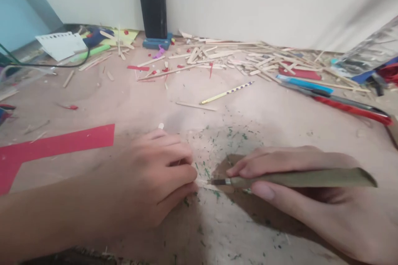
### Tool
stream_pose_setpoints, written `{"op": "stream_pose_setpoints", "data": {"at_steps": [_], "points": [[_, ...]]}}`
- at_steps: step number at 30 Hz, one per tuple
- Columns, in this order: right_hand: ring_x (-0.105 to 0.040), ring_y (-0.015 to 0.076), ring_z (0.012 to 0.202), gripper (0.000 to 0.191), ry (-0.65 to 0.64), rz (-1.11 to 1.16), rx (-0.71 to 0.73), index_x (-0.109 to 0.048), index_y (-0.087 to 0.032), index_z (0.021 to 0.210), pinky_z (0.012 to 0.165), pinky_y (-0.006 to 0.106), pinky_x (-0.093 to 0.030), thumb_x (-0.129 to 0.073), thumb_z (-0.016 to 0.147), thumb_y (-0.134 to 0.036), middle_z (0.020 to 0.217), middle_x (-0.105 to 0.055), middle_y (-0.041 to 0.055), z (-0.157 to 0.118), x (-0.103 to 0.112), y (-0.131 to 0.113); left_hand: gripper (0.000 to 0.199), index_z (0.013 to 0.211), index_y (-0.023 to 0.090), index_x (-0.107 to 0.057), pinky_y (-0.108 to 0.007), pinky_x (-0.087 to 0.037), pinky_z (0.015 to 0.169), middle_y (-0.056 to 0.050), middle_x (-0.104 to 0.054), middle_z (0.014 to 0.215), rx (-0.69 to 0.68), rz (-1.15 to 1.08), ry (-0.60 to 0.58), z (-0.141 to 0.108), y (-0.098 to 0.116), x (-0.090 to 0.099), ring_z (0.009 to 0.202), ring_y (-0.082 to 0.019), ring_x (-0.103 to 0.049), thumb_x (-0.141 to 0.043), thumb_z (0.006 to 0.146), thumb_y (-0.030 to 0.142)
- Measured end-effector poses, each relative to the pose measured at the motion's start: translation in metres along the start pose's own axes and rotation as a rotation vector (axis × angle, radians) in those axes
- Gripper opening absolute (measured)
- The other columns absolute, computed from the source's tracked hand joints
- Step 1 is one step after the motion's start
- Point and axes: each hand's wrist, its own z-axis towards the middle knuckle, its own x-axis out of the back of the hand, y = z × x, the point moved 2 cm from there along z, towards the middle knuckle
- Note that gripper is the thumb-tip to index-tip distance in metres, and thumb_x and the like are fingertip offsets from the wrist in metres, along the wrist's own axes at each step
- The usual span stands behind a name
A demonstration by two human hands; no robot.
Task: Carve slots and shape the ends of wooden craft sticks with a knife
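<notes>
My right hand (336, 198) grips a carving knife (304, 178) with a dull olive-brown handle and a short dark metal tip. The tip points left, close to the fingertips of my left hand (161, 174). Those fingers are bent and pressed down on the tabletop, pinching a thin pale wooden stick (213, 187). Only the stick's right end shows, just below the knife tip; the rest is hidden under the hand. A small rounded white end (161, 126) pokes out beyond the left knuckles. Green shavings (230, 132) lie scattered around both hands.
A yellow pencil (226, 93) and a thin stick (195, 106) lie ahead. Red paper (62, 143) sits at left. Many wooden sticks (224, 54) are heaped along the wall, near a black post (152, 4). At right lie a blue pen (304, 84) and a red-and-black cutter (351, 107).
</notes>
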Motion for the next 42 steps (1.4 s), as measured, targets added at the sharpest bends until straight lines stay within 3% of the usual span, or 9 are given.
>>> {"op": "stream_pose_setpoints", "data": {"at_steps": [5,8,11,21,27,31,36,39,42], "points": [[-0.088,0.0166,0.094,0.023,-0.063,-0.014,0.008,-0.084,-0.043,0.123,0.057,0.013,-0.064,-0.077,0.109,-0.026,0.119,-0.090,-0.0061,-0.011,0.000,0.004,0.024,0.111,0.021,-0.083,-0.037,-0.052,0.082,0.000,-0.079,0.103,-0.008,-0.029,-0.007,-0.002,-0.001,-0.001,0.089,-0.018,-0.070,-0.060,0.116,0.014],[-0.087,0.0165,0.102,0.020,-0.098,-0.106,0.042,-0.081,-0.042,0.123,0.081,0.018,-0.072,-0.076,0.110,-0.028,0.122,-0.088,-0.0080,-0.018,0.000,0.006,0.026,0.110,0.020,-0.084,-0.035,-0.052,0.078,0.000,-0.078,0.101,-0.014,-0.068,-0.009,-0.001,-0.003,-0.001,0.085,-0.018,-0.069,-0.059,0.113,0.011],[-0.086,0.0175,0.111,0.027,-0.096,-0.166,0.063,-0.081,-0.042,0.131,0.100,0.022,-0.072,-0.076,0.109,-0.027,0.129,-0.087,-0.0088,-0.022,-0.001,0.007,0.034,0.105,0.018,-0.085,-0.034,-0.053,0.076,-0.001,-0.077,0.099,0.001,-0.077,-0.054,0.002,-0.002,0.001,0.084,-0.017,-0.069,-0.054,0.117,0.012],[-0.086,0.0168,0.112,0.031,-0.103,-0.151,0.072,-0.082,-0.039,0.135,0.101,0.021,-0.071,-0.077,0.107,-0.025,0.130,-0.087,-0.0088,-0.024,-0.004,0.008,0.041,0.101,0.017,-0.085,-0.035,-0.059,0.082,-0.003,-0.076,0.101,0.034,-0.060,-0.146,0.004,0.006,0.015,0.088,-0.020,-0.071,-0.048,0.117,0.008],[-0.086,0.0137,0.102,0.015,0.043,-0.324,-0.039,-0.085,-0.049,0.119,0.097,0.018,-0.070,-0.073,0.112,-0.055,0.116,-0.088,-0.0153,-0.030,-0.010,-0.002,0.044,0.100,0.016,-0.086,-0.034,-0.057,0.076,-0.003,-0.075,0.097,0.024,-0.097,-0.085,0.005,0.000,0.006,0.084,-0.019,-0.069,-0.046,0.115,0.006],[-0.086,0.0206,0.108,0.020,0.069,-0.452,-0.165,-0.087,-0.055,0.113,0.089,0.026,-0.075,-0.075,0.105,-0.068,0.115,-0.087,-0.0143,-0.028,-0.012,-0.011,0.038,0.101,0.016,-0.086,-0.031,-0.053,0.072,-0.002,-0.076,0.097,0.025,-0.110,-0.055,0.004,0.000,0.004,0.080,-0.016,-0.068,-0.052,0.114,0.007],[-0.085,0.0215,0.114,0.019,0.047,-0.458,-0.139,-0.087,-0.055,0.117,0.095,0.028,-0.075,-0.074,0.107,-0.065,0.121,-0.087,-0.0136,-0.029,-0.009,-0.013,0.039,0.102,0.016,-0.085,-0.028,-0.054,0.075,-0.003,-0.074,0.098,0.064,-0.131,-0.099,0.003,0.002,0.005,0.083,-0.015,-0.068,-0.050,0.111,0.001],[-0.085,0.0189,0.115,0.019,0.049,-0.477,-0.127,-0.088,-0.053,0.116,0.094,0.024,-0.074,-0.079,0.104,-0.066,0.121,-0.087,-0.0139,-0.029,-0.008,-0.010,0.036,0.092,0.017,-0.081,-0.029,-0.046,0.065,-0.001,-0.070,0.090,0.033,-0.152,-0.006,0.001,-0.001,-0.001,0.074,-0.013,-0.060,-0.054,0.112,0.004],[-0.086,0.0172,0.103,0.016,0.043,-0.422,-0.046,-0.086,-0.049,0.119,0.088,0.022,-0.074,-0.081,0.105,-0.057,0.116,-0.088,-0.0126,-0.024,-0.012,-0.011,0.031,0.096,0.018,-0.081,-0.028,-0.047,0.066,0.000,-0.072,0.094,0.015,-0.172,0.023,-0.002,-0.005,-0.007,0.077,-0.013,-0.062,-0.057,0.112,0.006]]}}
